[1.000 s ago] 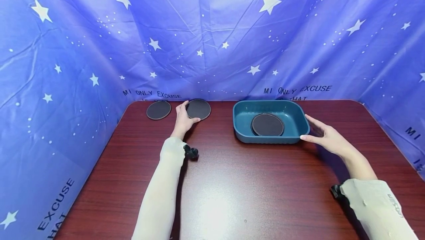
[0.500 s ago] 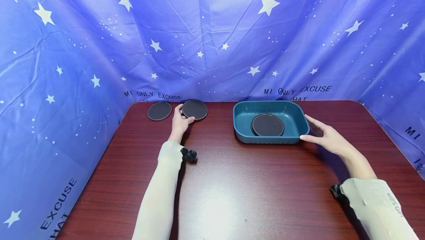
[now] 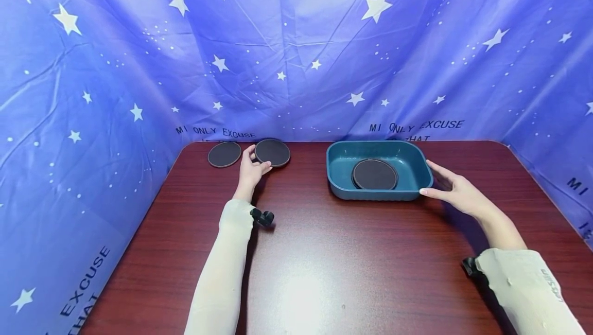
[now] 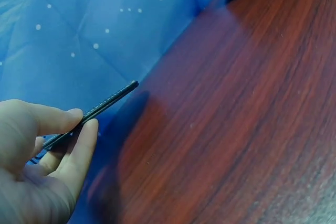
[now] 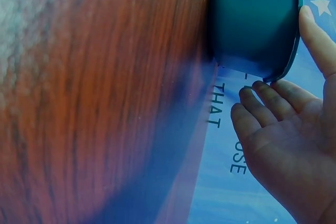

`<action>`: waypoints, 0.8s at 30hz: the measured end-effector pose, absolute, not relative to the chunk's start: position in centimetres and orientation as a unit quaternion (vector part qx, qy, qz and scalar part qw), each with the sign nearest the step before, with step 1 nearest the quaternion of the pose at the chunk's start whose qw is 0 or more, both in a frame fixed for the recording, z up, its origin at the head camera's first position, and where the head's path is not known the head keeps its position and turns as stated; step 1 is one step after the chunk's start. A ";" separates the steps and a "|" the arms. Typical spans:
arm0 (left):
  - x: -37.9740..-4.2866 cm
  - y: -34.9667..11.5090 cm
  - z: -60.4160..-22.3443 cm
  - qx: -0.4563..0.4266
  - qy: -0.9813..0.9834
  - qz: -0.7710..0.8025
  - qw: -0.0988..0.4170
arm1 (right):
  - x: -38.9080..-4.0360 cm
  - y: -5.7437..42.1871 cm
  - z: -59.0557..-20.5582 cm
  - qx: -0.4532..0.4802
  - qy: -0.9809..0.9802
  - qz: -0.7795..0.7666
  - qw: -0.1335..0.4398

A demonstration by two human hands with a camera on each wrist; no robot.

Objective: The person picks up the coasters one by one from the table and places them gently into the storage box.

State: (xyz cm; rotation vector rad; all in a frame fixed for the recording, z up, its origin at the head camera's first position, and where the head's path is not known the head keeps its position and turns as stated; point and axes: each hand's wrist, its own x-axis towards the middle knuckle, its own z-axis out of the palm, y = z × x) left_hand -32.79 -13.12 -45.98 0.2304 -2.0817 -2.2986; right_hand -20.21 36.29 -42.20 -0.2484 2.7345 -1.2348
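Star-print blue cloth backs the red-brown worktop (image 3: 301,252). My left hand (image 3: 252,170) pinches the right-hand dark disc (image 3: 272,152) at the far edge, tilting it up. Right hand (image 3: 456,191), fingers spread, steadies the blue tray (image 3: 340,191). Best to lift clear before carrying across.

Two discs (image 3: 248,153) left of tray (image 3: 340,191)

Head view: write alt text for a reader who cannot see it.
A person's left hand pinches the edge of a dark round coaster on a reddish wooden table, while the right hand rests open against a teal tray holding another coaster. A third coaster lies left; starry blue cloth surrounds.
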 end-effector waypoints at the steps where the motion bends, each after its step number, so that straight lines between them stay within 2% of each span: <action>1: -32.8 -13.1 -45.9 0.073 -0.666 -0.742 0.015 | -20.2 36.3 -42.2 -0.081 0.907 -0.408 0.066; 24: -31.4 -11.1 -42.4 0.007 -0.622 -0.783 -0.015 | -20.2 36.2 -42.0 -0.080 0.907 -0.407 0.072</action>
